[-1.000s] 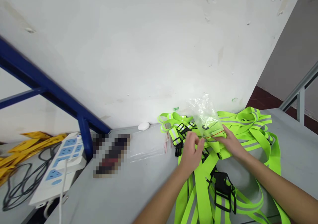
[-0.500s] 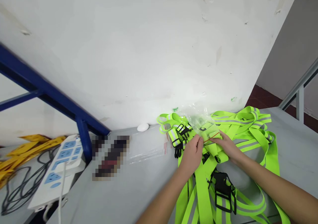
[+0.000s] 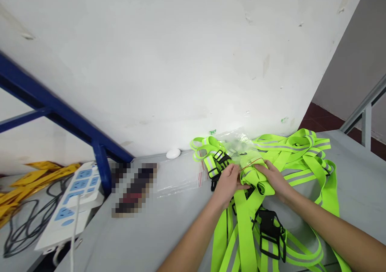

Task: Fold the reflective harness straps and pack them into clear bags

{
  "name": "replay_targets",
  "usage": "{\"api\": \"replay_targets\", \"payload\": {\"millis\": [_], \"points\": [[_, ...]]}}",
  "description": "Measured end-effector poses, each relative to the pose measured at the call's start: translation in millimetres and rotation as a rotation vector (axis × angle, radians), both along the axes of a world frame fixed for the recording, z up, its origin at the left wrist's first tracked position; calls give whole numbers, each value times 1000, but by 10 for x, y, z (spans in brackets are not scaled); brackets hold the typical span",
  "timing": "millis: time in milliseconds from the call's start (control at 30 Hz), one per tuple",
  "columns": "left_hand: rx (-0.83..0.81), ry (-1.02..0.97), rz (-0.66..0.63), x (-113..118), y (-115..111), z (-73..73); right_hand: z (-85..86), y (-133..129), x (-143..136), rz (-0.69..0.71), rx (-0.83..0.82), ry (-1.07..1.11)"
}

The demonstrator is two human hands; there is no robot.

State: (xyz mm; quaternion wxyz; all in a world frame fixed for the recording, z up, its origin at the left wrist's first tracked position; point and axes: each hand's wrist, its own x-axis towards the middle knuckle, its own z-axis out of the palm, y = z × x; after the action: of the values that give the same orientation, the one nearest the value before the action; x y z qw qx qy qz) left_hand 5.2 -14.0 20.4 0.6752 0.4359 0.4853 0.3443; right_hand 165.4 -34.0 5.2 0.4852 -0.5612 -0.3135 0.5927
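My left hand [image 3: 228, 184] is closed on the left edge of a clear zip bag [image 3: 238, 139] with a red line along its mouth. On the opposite side, my right hand [image 3: 273, 179] grips the bag's other edge, its fingers against a folded bundle of neon-yellow reflective strap [image 3: 256, 179]. This bundle sits at the bag's mouth; how much of it lies inside is hard to see. Long strap tails hang toward me beneath my hands. A large black buckle [image 3: 271, 232] lies below my right hand, and smaller black buckles [image 3: 222, 158] rest beyond my left hand.
More reflective straps [image 3: 297, 143] are piled at the right by the wall. Flat clear bags [image 3: 179, 177] and a white oval object [image 3: 173, 153] lie left of my hands. Farther left are a blue metal frame [image 3: 102, 167], a power strip [image 3: 70, 207], cables and yellow straps [image 3: 39, 179].
The bag's mouth has spread from a nearly straight line into a curve around the strap bundle. My left hand has shifted slightly left, its fingers now reaching under the bundle.
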Motion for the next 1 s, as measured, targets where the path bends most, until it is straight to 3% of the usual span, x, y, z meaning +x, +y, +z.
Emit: {"api": "replay_targets", "payload": {"millis": [100, 367, 567, 700, 800, 1000], "points": [[81, 20, -25, -1, -20, 27, 5, 0, 13, -23, 9, -85], [274, 133, -242, -68, -67, 151, 101, -29, -26, -161, 59, -31], [152, 13, -181, 18, -107, 14, -43, 7, 21, -166, 169, -228], [220, 51, -132, 73, -127, -70, -144, 11, 35, -186, 289, -517], [299, 114, -87, 84, -134, -81, -104, -42, 15, -70, 345, -637], [404, 197, 121, 32, -80, -21, 33, -196, -28, 318, 569, -788]]}}
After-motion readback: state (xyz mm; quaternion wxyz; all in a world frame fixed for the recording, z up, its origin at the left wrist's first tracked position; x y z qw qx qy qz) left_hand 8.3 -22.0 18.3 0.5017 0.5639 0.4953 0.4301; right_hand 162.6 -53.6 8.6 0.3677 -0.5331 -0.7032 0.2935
